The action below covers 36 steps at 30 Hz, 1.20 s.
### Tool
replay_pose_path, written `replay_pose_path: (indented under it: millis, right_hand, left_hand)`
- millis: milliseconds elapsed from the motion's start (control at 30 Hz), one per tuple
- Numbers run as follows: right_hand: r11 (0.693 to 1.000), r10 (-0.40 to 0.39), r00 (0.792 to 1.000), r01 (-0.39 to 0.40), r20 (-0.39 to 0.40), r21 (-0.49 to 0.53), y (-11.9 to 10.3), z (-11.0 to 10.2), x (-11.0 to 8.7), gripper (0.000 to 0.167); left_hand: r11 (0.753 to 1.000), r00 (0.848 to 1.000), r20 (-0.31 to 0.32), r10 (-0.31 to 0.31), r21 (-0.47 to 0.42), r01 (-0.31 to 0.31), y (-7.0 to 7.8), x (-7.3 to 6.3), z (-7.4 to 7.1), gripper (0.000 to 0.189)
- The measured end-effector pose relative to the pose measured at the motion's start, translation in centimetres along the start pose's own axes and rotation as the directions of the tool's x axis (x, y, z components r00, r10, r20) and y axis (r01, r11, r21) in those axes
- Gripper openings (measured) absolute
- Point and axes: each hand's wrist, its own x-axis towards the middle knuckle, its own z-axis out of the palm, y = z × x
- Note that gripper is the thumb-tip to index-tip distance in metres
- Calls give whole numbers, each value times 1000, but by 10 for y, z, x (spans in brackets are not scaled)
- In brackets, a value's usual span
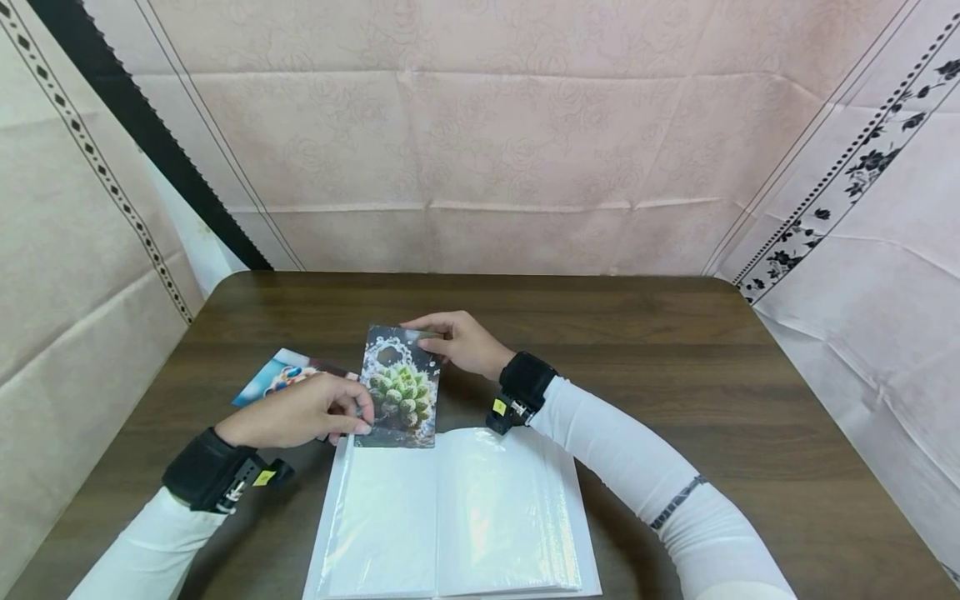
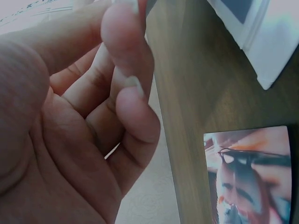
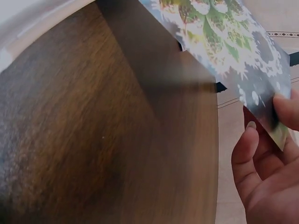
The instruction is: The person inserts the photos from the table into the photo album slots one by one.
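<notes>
A photo card of a green succulent is held upright above the far edge of an open white photo album. My right hand pinches its upper right corner, thumb in front and fingers behind, as the right wrist view shows on the card. At the lower left corner, my left hand pinches the card between thumb and curled fingers; the exact contact is hard to see in the left wrist view. The album's facing pages are clear plastic sleeves with white behind them.
Left of the succulent card, more picture cards lie on the brown wooden table, partly hidden by my left hand. One picture shows in the left wrist view. Patterned pale cloth hangs behind the table.
</notes>
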Motion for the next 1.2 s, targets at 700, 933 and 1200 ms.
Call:
replay_pose_path:
  millis: [700, 933, 1200]
  right_hand:
    - [998, 23, 999, -25, 35, 52, 0, 1, -11, 33]
    - [998, 22, 999, -24, 40, 54, 1, 2, -13, 33]
    - [997, 29, 999, -32, 43, 69, 3, 4, -14, 33]
  left_hand:
    - [1000, 1000, -6, -4, 12, 4, 1, 1, 1, 8]
    - [1000, 1000, -6, -5, 20, 6, 1, 1, 1, 7]
    - [1000, 1000, -6, -10, 16, 10, 2, 1, 2, 7]
